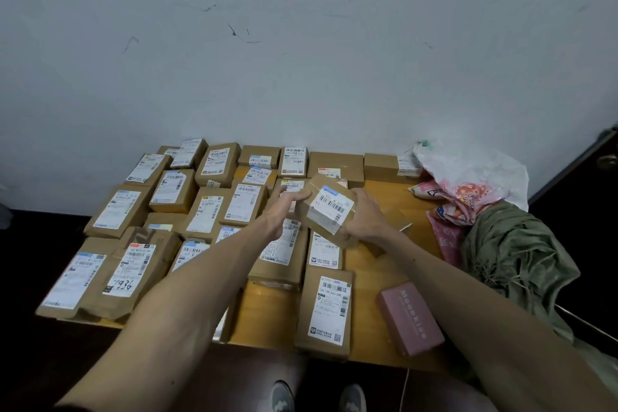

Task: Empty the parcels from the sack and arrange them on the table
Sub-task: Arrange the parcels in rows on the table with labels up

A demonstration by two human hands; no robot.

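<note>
You are holding 1 small brown parcel [329, 211] above the desk [371, 281], well to the left of the green sack [515, 254].

Your left hand [284, 207] is curling its fingers over the parcel's edge farthest from the sack. Your right hand [366, 221] is gripping the edge facing the sack. Both hands are closed on the parcel, so neither is free.

The parcel's long axis is lying skewed against the rows of laid parcels [214, 207], which are filling the desk on the side away from the sack. A bare strip of desk is showing between the held parcel and the sack.

Judgement: your right hand is nearer that strip. The next move is calling for a turn to square the parcel with the rows before lowering it. A pink box [411, 318] is lying just left of the sack, near the desk's front edge.
</note>
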